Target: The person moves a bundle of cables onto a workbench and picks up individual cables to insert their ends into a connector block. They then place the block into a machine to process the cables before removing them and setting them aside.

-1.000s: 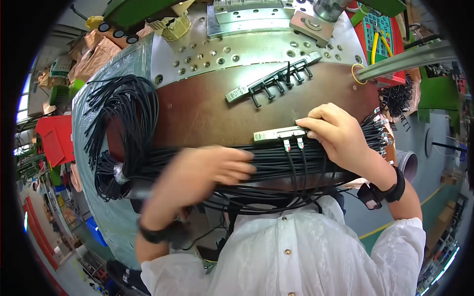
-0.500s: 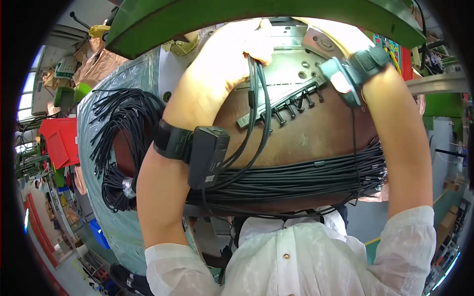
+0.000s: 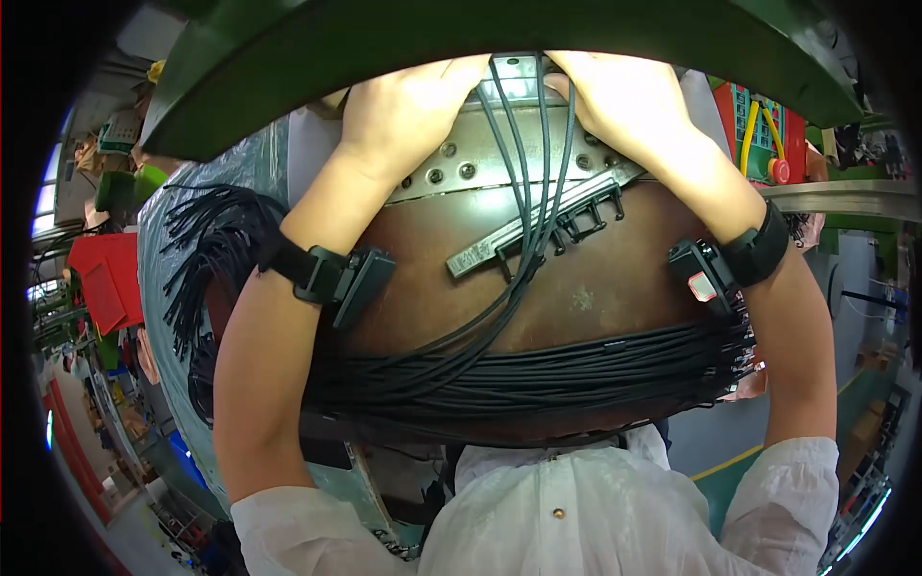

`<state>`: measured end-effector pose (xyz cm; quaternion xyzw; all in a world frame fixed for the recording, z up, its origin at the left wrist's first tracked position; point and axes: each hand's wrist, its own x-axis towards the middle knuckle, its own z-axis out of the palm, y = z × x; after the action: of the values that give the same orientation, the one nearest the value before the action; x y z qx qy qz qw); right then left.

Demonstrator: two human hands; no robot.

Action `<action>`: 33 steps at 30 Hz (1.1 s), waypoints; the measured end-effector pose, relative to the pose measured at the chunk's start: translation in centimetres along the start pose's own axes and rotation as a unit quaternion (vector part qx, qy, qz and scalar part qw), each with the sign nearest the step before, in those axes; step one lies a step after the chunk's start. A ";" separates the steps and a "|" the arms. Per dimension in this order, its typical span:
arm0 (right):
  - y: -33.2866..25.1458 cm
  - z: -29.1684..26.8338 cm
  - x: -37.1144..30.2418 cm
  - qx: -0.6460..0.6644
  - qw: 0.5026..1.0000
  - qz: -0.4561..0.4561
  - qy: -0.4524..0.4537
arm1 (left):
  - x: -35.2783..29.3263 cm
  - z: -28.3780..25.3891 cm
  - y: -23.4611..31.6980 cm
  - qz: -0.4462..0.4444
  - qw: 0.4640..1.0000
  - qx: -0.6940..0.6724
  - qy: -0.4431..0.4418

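Both my hands reach up to the far end of the bench, fingertips partly hidden under the green machine frame (image 3: pixel 499 27). My left hand (image 3: pixel 408 110) is closed at the leftmost of several black cables (image 3: pixel 526 182). My right hand (image 3: pixel 624 101) curls its fingers round the rightmost one, thumb tucked inward. Between the hands, the cables fan out over a metal plate (image 3: pixel 495 144) with holes. They cross a slanted metal bar (image 3: pixel 480 254) with black screws along its side, then run down to a thick bundle of black cables (image 3: pixel 538 374).
Another bunch of black cables (image 3: pixel 206 240) hangs at the left over plastic sheeting (image 3: pixel 158 288). A red bin (image 3: pixel 104 278) stands beyond it. On the right are a red control box (image 3: pixel 792 134) with a button and a metal rail (image 3: pixel 845 199). The green frame overhangs my hands.
My right hand has moved left and come into view beside the cables. My left hand has shifted left. The cables, earlier gathered in my left hand, now spread between both hands.
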<state>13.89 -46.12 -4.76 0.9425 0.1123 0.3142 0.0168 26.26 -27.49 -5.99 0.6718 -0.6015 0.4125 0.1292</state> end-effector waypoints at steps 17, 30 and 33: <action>1.3 -2.0 -0.9 0.159 0.965 0.196 -0.075 | -0.1 -3.5 1.1 -0.194 0.971 -0.076 -0.114; -11.1 -14.5 -38.4 0.094 0.854 0.407 -0.309 | -28.5 -25.0 25.6 -0.702 0.489 -0.372 -0.361; -11.5 -11.1 -46.3 0.038 0.910 0.308 -0.274 | -29.5 -23.8 25.9 -0.594 0.592 -0.264 -0.477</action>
<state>-31.02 -45.67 -24.28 0.9794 -0.1805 0.0289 -0.0861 -5.07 2.82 -20.36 0.9175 -0.1272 -0.3114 0.2122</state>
